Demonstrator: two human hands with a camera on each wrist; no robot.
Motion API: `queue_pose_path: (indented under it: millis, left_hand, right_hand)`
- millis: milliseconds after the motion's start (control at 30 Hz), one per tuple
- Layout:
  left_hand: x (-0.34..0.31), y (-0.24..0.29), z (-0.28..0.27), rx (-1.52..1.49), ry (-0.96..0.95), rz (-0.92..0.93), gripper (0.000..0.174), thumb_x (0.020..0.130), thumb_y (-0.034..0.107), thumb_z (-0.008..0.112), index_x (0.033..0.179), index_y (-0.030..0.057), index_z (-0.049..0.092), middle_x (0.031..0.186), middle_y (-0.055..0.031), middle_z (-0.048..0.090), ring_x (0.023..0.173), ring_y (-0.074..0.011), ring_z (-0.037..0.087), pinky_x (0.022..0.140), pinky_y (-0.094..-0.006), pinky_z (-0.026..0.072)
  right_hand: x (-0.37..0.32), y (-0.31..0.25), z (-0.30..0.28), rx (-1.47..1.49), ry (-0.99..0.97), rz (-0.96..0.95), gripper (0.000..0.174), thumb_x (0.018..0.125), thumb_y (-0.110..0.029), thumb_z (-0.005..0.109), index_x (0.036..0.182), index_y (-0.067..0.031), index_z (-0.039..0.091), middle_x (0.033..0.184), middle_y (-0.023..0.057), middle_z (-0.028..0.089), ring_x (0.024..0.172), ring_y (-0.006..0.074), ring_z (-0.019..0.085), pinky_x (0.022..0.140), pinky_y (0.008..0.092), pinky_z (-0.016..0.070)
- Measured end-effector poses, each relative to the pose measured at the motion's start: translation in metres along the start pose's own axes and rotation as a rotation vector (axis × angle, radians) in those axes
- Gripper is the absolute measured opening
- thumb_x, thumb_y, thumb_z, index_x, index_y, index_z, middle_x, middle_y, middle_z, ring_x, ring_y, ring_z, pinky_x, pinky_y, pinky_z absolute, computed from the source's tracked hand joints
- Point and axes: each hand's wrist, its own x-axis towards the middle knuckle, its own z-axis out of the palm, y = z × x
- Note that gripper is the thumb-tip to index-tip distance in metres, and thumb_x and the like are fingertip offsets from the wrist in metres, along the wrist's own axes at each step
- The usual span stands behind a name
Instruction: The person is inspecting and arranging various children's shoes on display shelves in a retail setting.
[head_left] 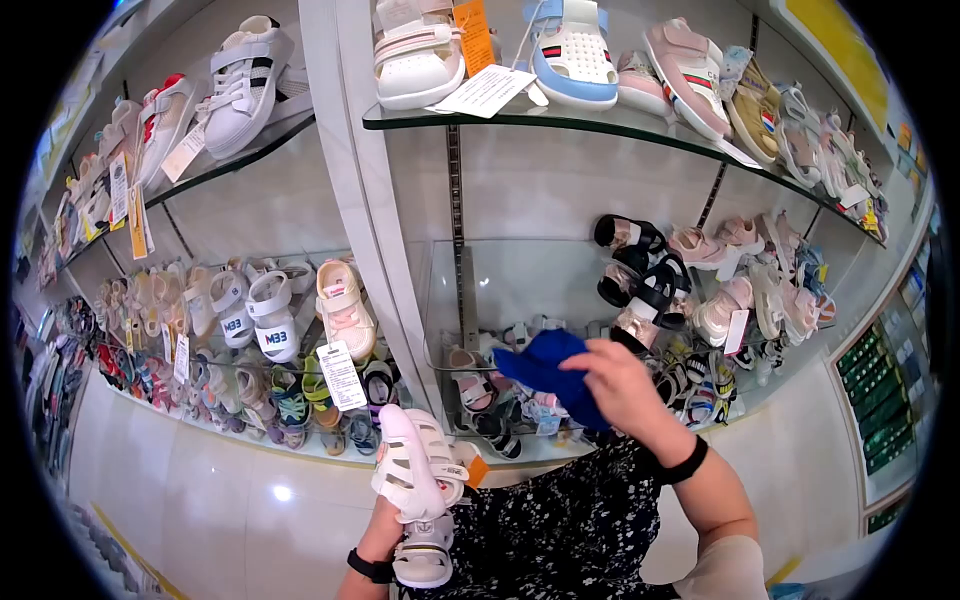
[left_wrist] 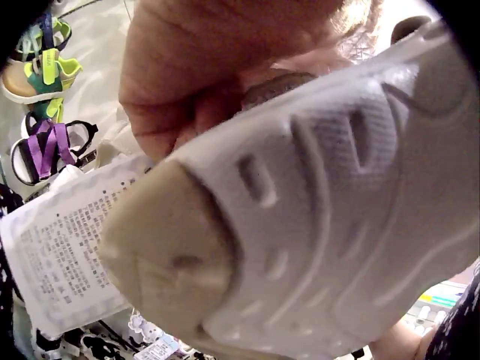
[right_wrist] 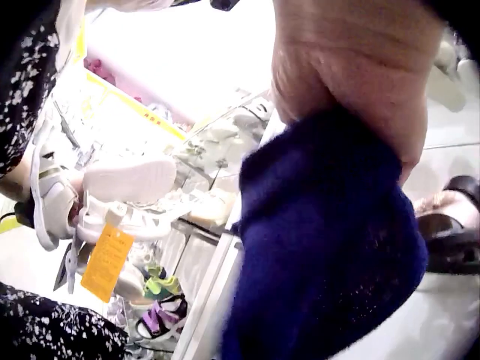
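Observation:
In the head view my left hand [head_left: 383,522], low at the centre, holds several small white shoes [head_left: 408,470] bunched together, one of them a sandal [head_left: 424,555] hanging lowest. The left wrist view is filled by a pale shoe sole [left_wrist: 322,202] with a tan end, my curled fingers [left_wrist: 180,97] behind it. A printed white tag [left_wrist: 67,247] sticks out beside that sole. My right hand [head_left: 625,385] pinches a dark blue cloth [head_left: 550,365] in front of the lower glass shelf. Seen from the right wrist, the cloth [right_wrist: 322,240] hangs down and hides the fingertips.
Glass shelves [head_left: 600,118] full of children's shoes run across the front. Black sandals [head_left: 640,275] stand on the middle shelf to the right. A white upright post [head_left: 365,200] divides the shelving. An orange tag [right_wrist: 107,262] dangles by the held shoes.

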Motion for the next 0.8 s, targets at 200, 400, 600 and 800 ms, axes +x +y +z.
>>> queue_pose_path:
  millis: [200, 400, 600, 800]
  left_hand:
    - [0.006, 0.003, 0.005, 0.000, 0.012, 0.048, 0.043, 0.092, 0.023, 0.053, 0.129, 0.0033, 0.042, 0.120, -0.0079, 0.052, 0.105, -0.0183, 0.054, 0.089, -0.0337, 0.0473]
    - [0.001, 0.002, 0.008, -0.008, 0.028, 0.080, 0.039, 0.092, 0.021, 0.055, 0.126, 0.0038, 0.045, 0.114, -0.0070, 0.055, 0.100, -0.0188, 0.057, 0.086, -0.0348, 0.0495]
    - [0.000, 0.018, 0.028, 0.032, 0.001, 0.093, 0.039, 0.093, 0.020, 0.054, 0.127, 0.0041, 0.044, 0.115, -0.0077, 0.055, 0.101, -0.0193, 0.057, 0.086, -0.0359, 0.0497]
    - [-0.001, 0.002, 0.015, 0.101, 0.000, 0.125, 0.041, 0.093, 0.018, 0.054, 0.129, 0.0033, 0.043, 0.120, -0.0084, 0.054, 0.105, -0.0184, 0.056, 0.089, -0.0348, 0.0491]
  right_hand:
    - [0.033, -0.015, 0.016, -0.174, 0.069, -0.052, 0.032, 0.080, -0.014, 0.059, 0.112, -0.0109, 0.062, 0.129, 0.0197, 0.048, 0.117, 0.0387, 0.046, 0.098, 0.0448, 0.0389]
    - [0.021, -0.011, 0.066, -0.332, 0.138, -0.132, 0.032, 0.078, -0.014, 0.058, 0.110, -0.0113, 0.056, 0.120, 0.0147, 0.051, 0.114, 0.0339, 0.047, 0.097, 0.0424, 0.0383]
    - [-0.004, 0.002, 0.055, -0.205, 0.241, -0.201, 0.033, 0.072, -0.006, 0.056, 0.104, -0.0129, 0.059, 0.114, 0.0099, 0.056, 0.109, 0.0311, 0.051, 0.092, 0.0412, 0.0423]
    - [-0.035, 0.021, 0.027, -0.044, 0.220, -0.068, 0.034, 0.070, 0.004, 0.052, 0.099, -0.0100, 0.062, 0.110, 0.0126, 0.057, 0.107, 0.0320, 0.052, 0.092, 0.0403, 0.0426]
